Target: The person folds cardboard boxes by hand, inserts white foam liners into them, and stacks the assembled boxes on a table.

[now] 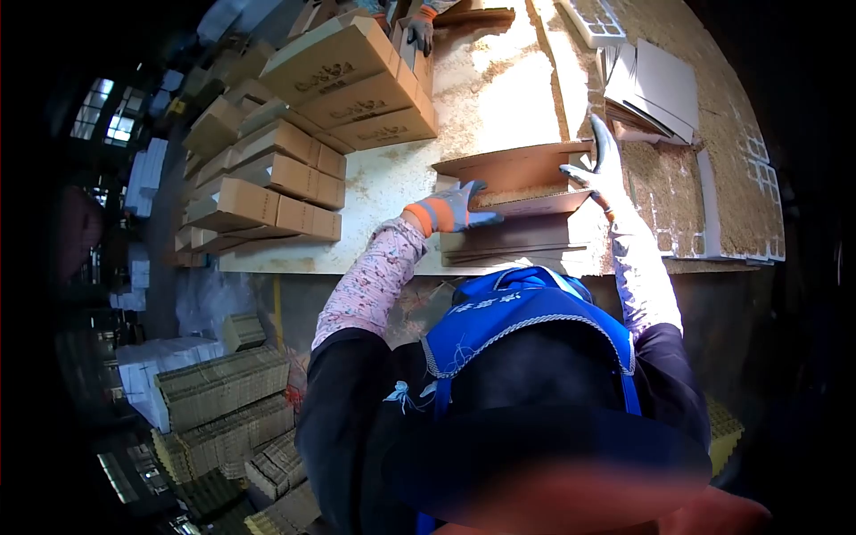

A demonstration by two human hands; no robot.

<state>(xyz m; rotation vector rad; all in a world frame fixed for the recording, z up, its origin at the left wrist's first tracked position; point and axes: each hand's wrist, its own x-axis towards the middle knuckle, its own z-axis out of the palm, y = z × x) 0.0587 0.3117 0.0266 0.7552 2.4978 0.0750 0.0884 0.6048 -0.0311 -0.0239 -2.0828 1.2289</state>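
A brown cardboard box [526, 207] lies on the table in front of me, its long walls raised and its inside showing. At its left end is my left hand [450, 210] in a grey-and-orange glove, fingers and thumb spread apart against the box. My right hand [606, 174], also gloved, is at the right end. Its fingers stretch forward past the box edge, while the thumb reaches over the opening. Flat cardboard pieces [513, 252] lie between the box and my blue apron [526, 316].
Stacked printed cartons [361, 107] and smaller boxes [267, 192] fill the table's left. Another person's gloved hand [419, 31] is behind the cartons. White sheets [653, 89] rest at right near grid trays [744, 201] covered with brown material. Bundled stacks [223, 392] stand lower left.
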